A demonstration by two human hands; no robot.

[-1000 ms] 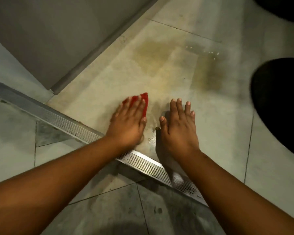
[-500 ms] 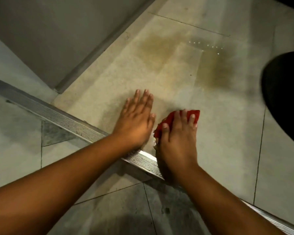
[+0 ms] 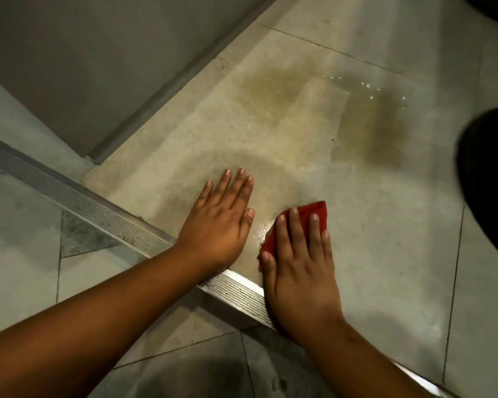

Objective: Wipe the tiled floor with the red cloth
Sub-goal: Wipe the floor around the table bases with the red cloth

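Observation:
The red cloth (image 3: 316, 215) lies flat on the beige tiled floor (image 3: 385, 225), mostly covered by my right hand (image 3: 299, 262), which presses on it with fingers spread. My left hand (image 3: 222, 216) rests flat on the tile just to the left of it, palm down, holding nothing. A small wet patch (image 3: 262, 228) glistens between the two hands. Further up the tile sit two brownish wet stains (image 3: 377, 130), one to the left and one to the right.
A ribbed metal threshold strip (image 3: 112, 216) runs diagonally under both wrists, with greyer tiles on its near side. A grey door or panel (image 3: 98, 67) with a bottom rail stands at the upper left. A dark rounded object (image 3: 492, 182) fills the right edge.
The red cloth went from under my left hand to under my right hand, which has slid it a little to the right. My left hand stays flat on the tile.

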